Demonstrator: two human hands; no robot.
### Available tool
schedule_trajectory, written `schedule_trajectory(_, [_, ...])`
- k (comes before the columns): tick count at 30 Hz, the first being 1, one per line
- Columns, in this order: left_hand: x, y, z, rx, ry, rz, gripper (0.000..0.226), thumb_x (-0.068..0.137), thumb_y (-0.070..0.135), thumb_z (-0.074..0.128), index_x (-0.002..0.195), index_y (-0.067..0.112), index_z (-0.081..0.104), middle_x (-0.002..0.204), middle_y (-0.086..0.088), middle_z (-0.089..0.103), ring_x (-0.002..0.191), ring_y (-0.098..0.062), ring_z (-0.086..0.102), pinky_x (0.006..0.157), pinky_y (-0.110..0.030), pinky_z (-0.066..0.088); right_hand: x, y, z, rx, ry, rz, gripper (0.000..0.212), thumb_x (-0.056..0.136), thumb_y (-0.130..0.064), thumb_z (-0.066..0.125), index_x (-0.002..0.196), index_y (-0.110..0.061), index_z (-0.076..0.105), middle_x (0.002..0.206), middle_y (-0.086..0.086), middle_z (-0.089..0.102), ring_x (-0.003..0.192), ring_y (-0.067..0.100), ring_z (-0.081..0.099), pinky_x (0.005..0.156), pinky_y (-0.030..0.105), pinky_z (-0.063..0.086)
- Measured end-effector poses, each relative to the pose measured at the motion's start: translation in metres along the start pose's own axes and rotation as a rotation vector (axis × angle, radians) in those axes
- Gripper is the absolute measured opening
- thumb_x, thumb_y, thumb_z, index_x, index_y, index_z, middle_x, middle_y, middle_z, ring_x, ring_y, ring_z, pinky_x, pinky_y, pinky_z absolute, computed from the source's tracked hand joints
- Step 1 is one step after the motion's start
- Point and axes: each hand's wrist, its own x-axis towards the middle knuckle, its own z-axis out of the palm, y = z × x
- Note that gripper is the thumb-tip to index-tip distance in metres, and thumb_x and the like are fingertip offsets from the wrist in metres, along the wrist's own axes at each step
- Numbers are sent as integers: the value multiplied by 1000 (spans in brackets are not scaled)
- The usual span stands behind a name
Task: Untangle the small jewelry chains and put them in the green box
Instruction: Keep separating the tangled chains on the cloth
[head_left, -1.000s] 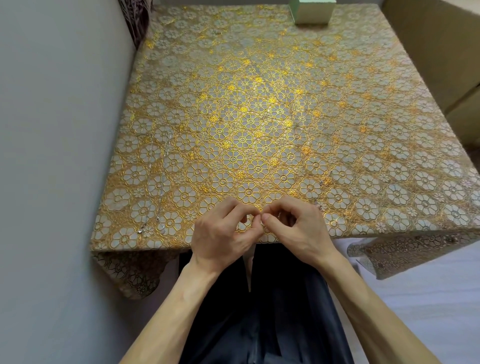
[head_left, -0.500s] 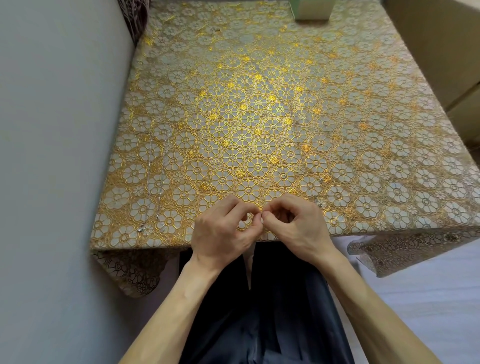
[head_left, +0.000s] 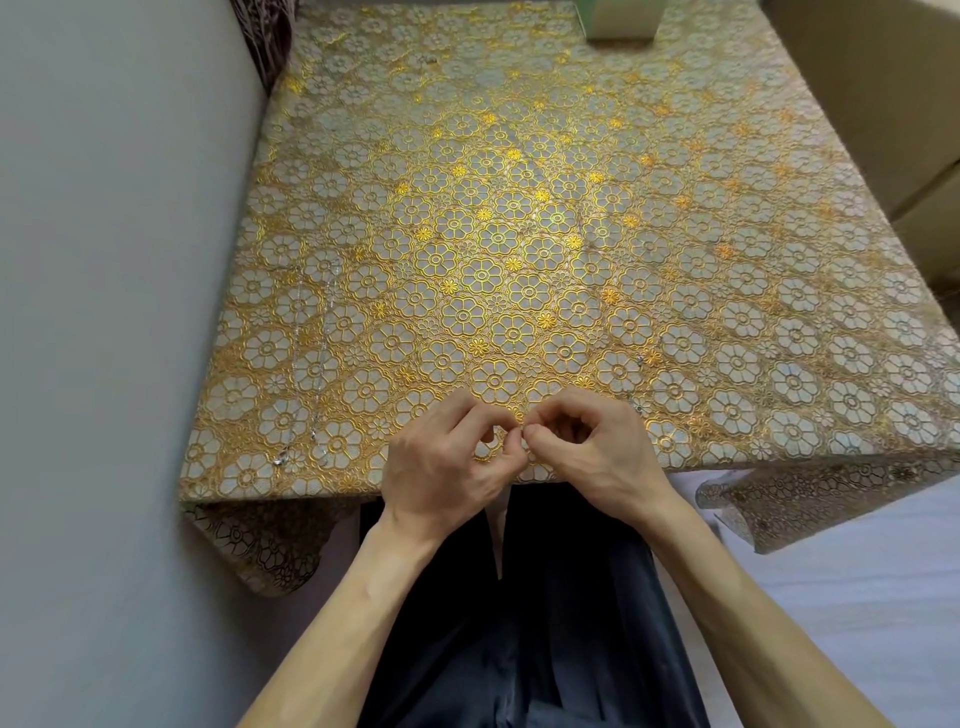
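At the left of the frame, a thin silver chain (head_left: 316, 364) lies stretched out on the gold flower-patterned counter (head_left: 519, 208), apparently set apart so it cannot re-knot. Lower centre, the left hand (head_left: 441, 467) and right hand (head_left: 597, 457) meet tip to tip, fingers (head_left: 508, 451) narrowly pinching a fine tangled strand (head_left: 632, 408), barely visible, trailing rightward. The pale green cardboard box (head_left: 621, 21) waits at the top edge, well apart.

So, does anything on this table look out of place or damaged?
Nothing looks damaged. One silver chain lies loose along the left side, far from the green box at the far edge. The tablecloth curls outward at its near right corner.
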Motion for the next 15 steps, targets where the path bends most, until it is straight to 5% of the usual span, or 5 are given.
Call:
schedule_trajectory(9, [-1, 2, 0, -34, 39, -21, 4, 82, 23, 74, 79, 20, 74, 73, 7, 61, 57, -8, 52, 45, -31, 49, 0, -1, 1, -25, 25, -22, 8, 79, -14, 74, 74, -20, 71, 69, -9, 65, 60, 5, 52, 59, 16, 39])
schedule_trajectory(15, [5, 4, -3, -68, -88, -193, 8, 81, 39, 68, 81, 31, 69, 76, 13, 58, 55, -3, 52, 46, -29, 50, -1, -1, 3, -50, 80, -112, 6, 79, -16, 72, 74, -18, 70, 72, -11, 63, 60, 8, 54, 59, 13, 39])
